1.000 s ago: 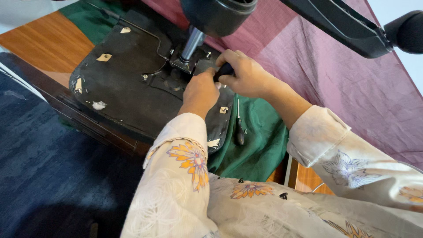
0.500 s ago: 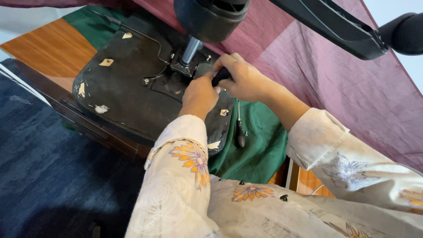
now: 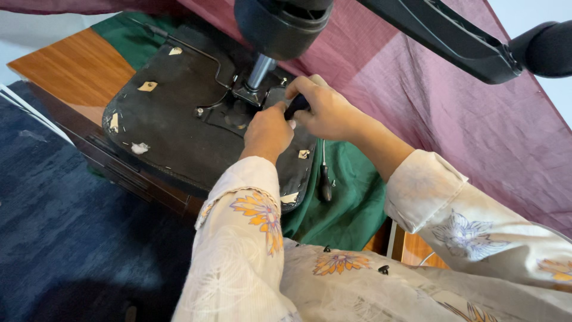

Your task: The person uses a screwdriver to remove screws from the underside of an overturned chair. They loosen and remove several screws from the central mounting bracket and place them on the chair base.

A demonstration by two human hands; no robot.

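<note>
An upturned black chair seat lies on a wooden table, its metal post rising to the black base hub. My right hand grips a black tool handle close to the bracket at the foot of the post. My left hand rests closed on the seat underside right beside it, touching the right hand. What its fingers press on is hidden.
A second screwdriver lies on green cloth by the seat's near edge. Maroon cloth covers the right side. A chair leg with a caster juts across the top right. Blue carpet lies to the left.
Both hands have shifted slightly up and left along with the view; the grip on the handle is the same.
</note>
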